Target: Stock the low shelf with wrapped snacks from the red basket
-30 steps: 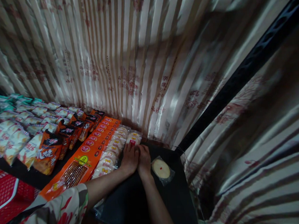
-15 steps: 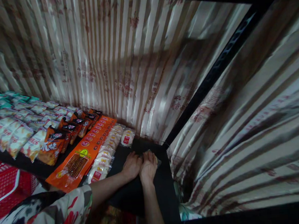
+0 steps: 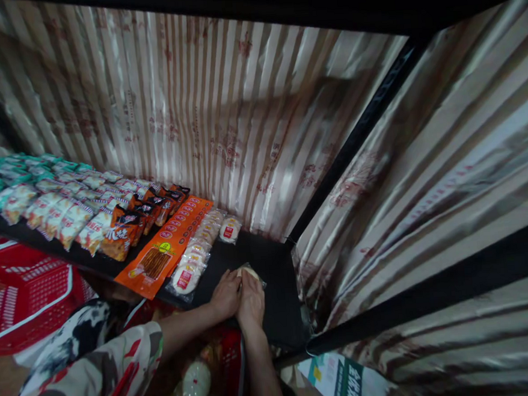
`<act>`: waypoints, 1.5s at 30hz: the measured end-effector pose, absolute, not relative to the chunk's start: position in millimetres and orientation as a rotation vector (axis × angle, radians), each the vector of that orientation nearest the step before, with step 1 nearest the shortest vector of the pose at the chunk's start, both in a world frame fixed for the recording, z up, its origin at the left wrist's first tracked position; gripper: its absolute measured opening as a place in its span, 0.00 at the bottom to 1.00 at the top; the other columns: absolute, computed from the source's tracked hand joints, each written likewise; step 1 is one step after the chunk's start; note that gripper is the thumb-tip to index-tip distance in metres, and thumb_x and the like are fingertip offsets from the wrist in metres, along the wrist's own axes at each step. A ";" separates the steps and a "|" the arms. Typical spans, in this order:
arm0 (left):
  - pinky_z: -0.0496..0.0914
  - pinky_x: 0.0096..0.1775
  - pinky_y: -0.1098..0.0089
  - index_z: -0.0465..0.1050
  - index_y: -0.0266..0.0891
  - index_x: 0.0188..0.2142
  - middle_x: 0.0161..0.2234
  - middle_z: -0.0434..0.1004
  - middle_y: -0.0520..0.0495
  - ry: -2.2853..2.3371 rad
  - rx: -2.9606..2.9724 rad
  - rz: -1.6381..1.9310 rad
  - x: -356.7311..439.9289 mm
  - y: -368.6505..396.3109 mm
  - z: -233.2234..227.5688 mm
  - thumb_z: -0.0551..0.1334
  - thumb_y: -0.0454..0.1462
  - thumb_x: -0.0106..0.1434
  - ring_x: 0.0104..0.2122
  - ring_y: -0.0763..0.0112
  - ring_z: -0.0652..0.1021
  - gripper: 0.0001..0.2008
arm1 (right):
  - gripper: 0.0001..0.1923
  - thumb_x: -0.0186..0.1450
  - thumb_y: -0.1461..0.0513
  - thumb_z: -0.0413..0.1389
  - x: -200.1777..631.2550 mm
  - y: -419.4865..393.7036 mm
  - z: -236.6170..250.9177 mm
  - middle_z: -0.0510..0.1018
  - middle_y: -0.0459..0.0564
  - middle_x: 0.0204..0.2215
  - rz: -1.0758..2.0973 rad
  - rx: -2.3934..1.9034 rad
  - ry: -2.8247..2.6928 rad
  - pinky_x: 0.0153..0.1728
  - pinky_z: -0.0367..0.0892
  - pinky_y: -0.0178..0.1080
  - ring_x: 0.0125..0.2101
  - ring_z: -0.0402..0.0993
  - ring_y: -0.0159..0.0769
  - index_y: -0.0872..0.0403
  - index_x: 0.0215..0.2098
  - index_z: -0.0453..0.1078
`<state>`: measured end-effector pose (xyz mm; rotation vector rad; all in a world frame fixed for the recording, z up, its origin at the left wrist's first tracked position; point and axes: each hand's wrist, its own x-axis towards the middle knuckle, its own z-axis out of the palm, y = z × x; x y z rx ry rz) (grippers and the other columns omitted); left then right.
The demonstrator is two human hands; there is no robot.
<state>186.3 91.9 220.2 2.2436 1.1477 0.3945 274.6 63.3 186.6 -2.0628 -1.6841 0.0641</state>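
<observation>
A round white cake in a clear wrapper lies low on the black shelf, partly covered by my hands. My right hand rests over its near side, fingers closed on it. Beside it, my left hand has bent fingers touching the wrapper's left edge. Just to the left runs a row of similar wrapped white cakes with red labels, overlapping one another. One more wrapped cake sits at the back, against the curtain.
An orange snack packet lies left of the cakes, then rows of white and orange snack bags. Red baskets stand below the shelf. A striped curtain and dark posts enclose the back and right.
Both hands have shifted left along the shelf with the wrapped cake, closer to the row. More of the cake shows past my fingertips. The view has tilted, showing more of the baskets.
</observation>
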 end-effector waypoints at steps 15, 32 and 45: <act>0.61 0.55 0.54 0.60 0.40 0.50 0.51 0.59 0.41 1.174 2.494 0.562 146.3 64.5 187.8 0.64 0.39 0.53 0.56 0.55 0.59 0.25 | 0.20 0.63 0.67 0.43 279.9 54.8 205.6 0.77 0.55 0.43 0.135 -1.945 -1.787 0.44 0.62 0.37 0.41 0.70 0.38 0.59 0.50 0.68; 0.65 0.45 0.68 0.71 0.38 0.39 0.38 0.67 0.46 1.223 2.391 0.729 142.7 80.0 182.3 0.48 0.32 0.64 0.40 0.69 0.67 0.13 | 0.19 0.67 0.60 0.42 287.9 57.6 202.2 0.76 0.55 0.44 0.347 -1.752 -1.833 0.50 0.60 0.38 0.47 0.68 0.37 0.58 0.48 0.70; 0.65 0.41 0.70 0.73 0.38 0.35 0.34 0.67 0.46 1.356 2.425 0.648 146.1 117.3 222.7 0.49 0.29 0.61 0.38 0.67 0.69 0.14 | 0.26 0.57 0.57 0.56 286.6 57.5 218.5 0.72 0.52 0.49 0.618 -1.631 -1.857 0.48 0.62 0.39 0.47 0.68 0.38 0.53 0.53 0.62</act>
